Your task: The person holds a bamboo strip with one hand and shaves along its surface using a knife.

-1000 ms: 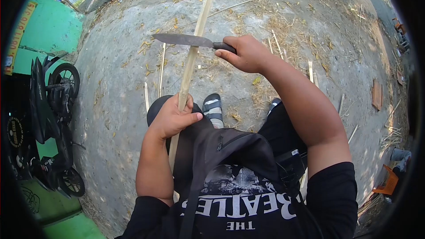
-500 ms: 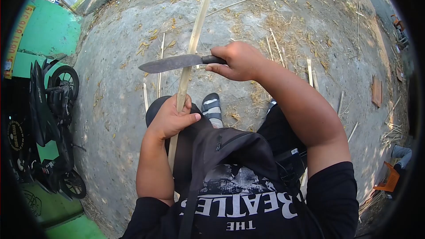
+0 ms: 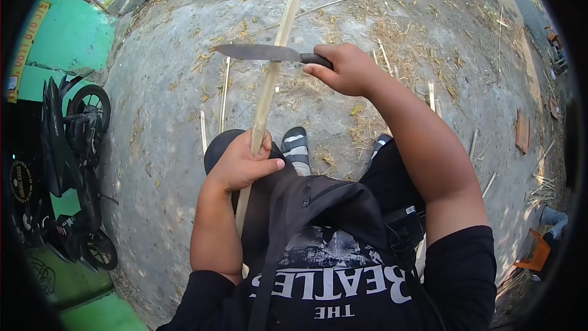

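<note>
A long pale bamboo strip (image 3: 267,94) slants upward from beside my left thigh. My left hand (image 3: 244,162) is wrapped round its lower part, thumb stretched across to the right. In my right hand (image 3: 346,68) is the dark handle of a large knife (image 3: 257,53). The broad grey blade points left and lies across the upper half of the strip, seemingly touching it. Most of the handle is covered by my fingers.
A parked black motorcycle (image 3: 79,165) stands at the left by a green wall (image 3: 73,34). Thin strips (image 3: 225,95), shavings and dry leaves lie on the concrete ground (image 3: 153,110). An orange chair (image 3: 534,251) with part of a seated person is at the far right.
The knife and my right hand have moved away from my body, up along the bamboo strip and slightly right. My left hand keeps its hold, nearly unmoved.
</note>
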Action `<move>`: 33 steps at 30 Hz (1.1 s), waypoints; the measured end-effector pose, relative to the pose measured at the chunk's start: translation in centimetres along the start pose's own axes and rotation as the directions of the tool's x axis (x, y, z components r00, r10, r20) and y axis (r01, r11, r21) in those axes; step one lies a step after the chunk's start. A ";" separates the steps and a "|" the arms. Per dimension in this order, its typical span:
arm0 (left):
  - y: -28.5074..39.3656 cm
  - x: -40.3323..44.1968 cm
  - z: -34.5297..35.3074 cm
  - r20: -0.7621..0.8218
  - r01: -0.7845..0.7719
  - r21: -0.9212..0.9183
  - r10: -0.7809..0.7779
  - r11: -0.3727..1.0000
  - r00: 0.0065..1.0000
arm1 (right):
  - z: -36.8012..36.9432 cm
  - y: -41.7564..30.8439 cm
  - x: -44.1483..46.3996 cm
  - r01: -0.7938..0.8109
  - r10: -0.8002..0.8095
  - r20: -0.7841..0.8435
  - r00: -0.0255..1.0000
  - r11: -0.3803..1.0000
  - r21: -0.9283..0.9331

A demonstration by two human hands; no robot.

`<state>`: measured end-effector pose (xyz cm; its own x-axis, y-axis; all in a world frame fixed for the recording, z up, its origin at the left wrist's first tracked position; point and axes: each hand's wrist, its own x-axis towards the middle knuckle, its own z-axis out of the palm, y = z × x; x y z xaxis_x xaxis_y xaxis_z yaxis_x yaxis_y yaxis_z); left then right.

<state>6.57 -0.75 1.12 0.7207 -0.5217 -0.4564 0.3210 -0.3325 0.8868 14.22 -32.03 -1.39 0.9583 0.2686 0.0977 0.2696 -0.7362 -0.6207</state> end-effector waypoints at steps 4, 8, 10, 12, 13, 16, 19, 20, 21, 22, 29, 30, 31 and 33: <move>0.3 0.0 -0.1 -0.012 0.028 -0.028 -0.028 0.999 1.000 | 0.6 0.2 -0.2 0.121 -0.122 -0.060 0.991 0.993 -0.007; -0.3 0.5 -0.2 0.003 -0.020 -0.016 0.020 1.000 1.000 | 1.4 -1.9 -1.5 0.234 -0.235 -0.013 0.972 0.971 -0.046; -0.4 0.4 -0.3 0.018 -0.019 -0.020 0.019 1.000 1.000 | 0.6 -0.6 -0.7 0.169 -0.170 -0.013 0.985 0.985 -0.040; -0.2 0.4 -0.2 0.024 -0.020 0.001 0.020 1.000 1.000 | -0.5 0.7 0.1 0.020 -0.018 -0.048 0.999 0.999 0.030; 0.1 0.4 -0.1 0.022 -0.019 0.025 0.018 1.000 1.000 | -0.9 0.8 0.1 -0.003 0.002 -0.023 1.000 0.999 -0.047; 0.5 0.0 0.0 0.013 0.009 -0.003 -0.009 1.000 1.000 | -0.1 -0.1 -0.3 0.053 -0.050 -0.052 0.997 0.997 0.058; 0.4 0.2 -0.1 0.013 0.004 -0.025 -0.004 1.000 1.000 | 0.7 -1.0 -0.9 0.199 -0.199 -0.024 0.980 0.980 -0.012; 0.2 0.1 -0.1 0.013 0.001 -0.026 0.000 1.000 1.000 | 1.1 -1.1 -1.0 0.226 -0.226 -0.013 0.974 0.974 -0.002; 0.1 0.1 -0.2 0.019 -0.006 -0.016 0.006 1.000 1.000 | 0.7 -0.7 -0.6 0.209 -0.209 0.008 0.978 0.978 -0.027; 0.0 0.1 -0.3 0.025 -0.016 -0.006 0.016 1.000 1.000 | 0.3 0.0 -0.3 0.149 -0.149 0.008 0.989 0.989 -0.015; 0.6 -0.1 -0.1 0.000 0.036 -0.057 -0.036 0.998 0.999 | 0.9 -0.4 -0.3 0.220 -0.220 -0.085 0.972 0.975 -0.009; 0.6 0.0 -0.1 0.011 0.029 -0.050 -0.028 0.998 1.000 | 0.9 -0.7 -0.5 0.228 -0.229 -0.059 0.972 0.974 -0.012; 0.4 0.1 -0.2 0.020 0.023 -0.044 -0.022 0.999 1.000 | 0.8 -1.0 -0.7 0.239 -0.239 -0.031 0.970 0.971 -0.013; 0.3 -0.2 -0.4 0.036 0.027 -0.032 -0.026 0.999 0.999 | 0.6 -0.4 -0.5 0.253 -0.253 0.006 0.967 0.966 -0.053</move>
<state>6.83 -0.41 1.46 0.6897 -0.5404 -0.4819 0.3601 -0.3214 0.8758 13.63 -31.50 -1.66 0.8582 0.4501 0.2467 0.5080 -0.6763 -0.5335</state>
